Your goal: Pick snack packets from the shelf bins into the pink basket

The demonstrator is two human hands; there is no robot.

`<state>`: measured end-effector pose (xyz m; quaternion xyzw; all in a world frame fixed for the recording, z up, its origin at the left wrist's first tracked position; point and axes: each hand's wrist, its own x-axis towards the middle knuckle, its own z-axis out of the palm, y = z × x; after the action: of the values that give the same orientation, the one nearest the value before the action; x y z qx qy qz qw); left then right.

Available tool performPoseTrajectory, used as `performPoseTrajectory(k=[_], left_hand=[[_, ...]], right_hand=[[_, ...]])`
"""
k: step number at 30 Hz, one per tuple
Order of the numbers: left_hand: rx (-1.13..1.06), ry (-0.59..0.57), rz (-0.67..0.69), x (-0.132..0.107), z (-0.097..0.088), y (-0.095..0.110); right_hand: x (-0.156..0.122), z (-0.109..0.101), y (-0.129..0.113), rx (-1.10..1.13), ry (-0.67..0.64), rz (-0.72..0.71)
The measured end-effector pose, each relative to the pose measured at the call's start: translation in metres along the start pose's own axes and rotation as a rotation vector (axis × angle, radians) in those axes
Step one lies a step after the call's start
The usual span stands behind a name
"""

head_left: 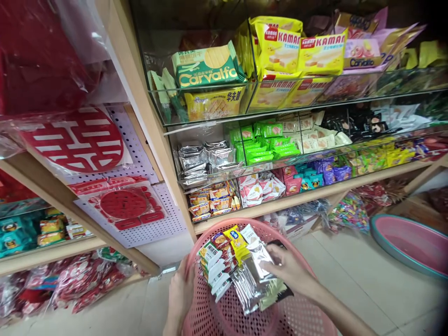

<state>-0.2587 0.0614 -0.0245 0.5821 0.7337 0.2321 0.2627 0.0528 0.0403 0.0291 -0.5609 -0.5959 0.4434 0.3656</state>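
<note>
Silver packets [250,280] lie fanned on top of the pile inside the pink basket [210,322], low in the middle of the view. Their long sides run from the far rim back toward the wearer, near ends drifting a little to the right. The right hand [289,270] is on them, fingers curled closed over the right edge of the top packet. Just left sits a yellow packet [238,240] and a stepped stack of white-and-green packets [213,266], overlapping down the same line. The left hand [182,291] is wrapped around the basket's left rim, gripping it. Beyond, glass-fronted shelves [210,116] are packed with snacks, more silver packs [205,158] among them. A pink basin [409,245] sits on the floor to the right.
</note>
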Motion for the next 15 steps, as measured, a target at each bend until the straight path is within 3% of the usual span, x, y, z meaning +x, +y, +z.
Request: performPoseTrajectory(k=[3,10,15], left_hand=[[0.001,-0.002,-0.005,0.001,0.0,0.0],[-0.077,0.01,-0.017,0.002,0.001,-0.001],[-0.14,0.024,0.054,0.003,0.003,-0.005]], right_hand=[[-0.003,0.01,0.012,-0.036,0.022,0.055],[-0.005,0.023,0.013,-0.268,0.07,0.065],[-0.007,0.03,0.016,-0.382,0.089,0.097]])
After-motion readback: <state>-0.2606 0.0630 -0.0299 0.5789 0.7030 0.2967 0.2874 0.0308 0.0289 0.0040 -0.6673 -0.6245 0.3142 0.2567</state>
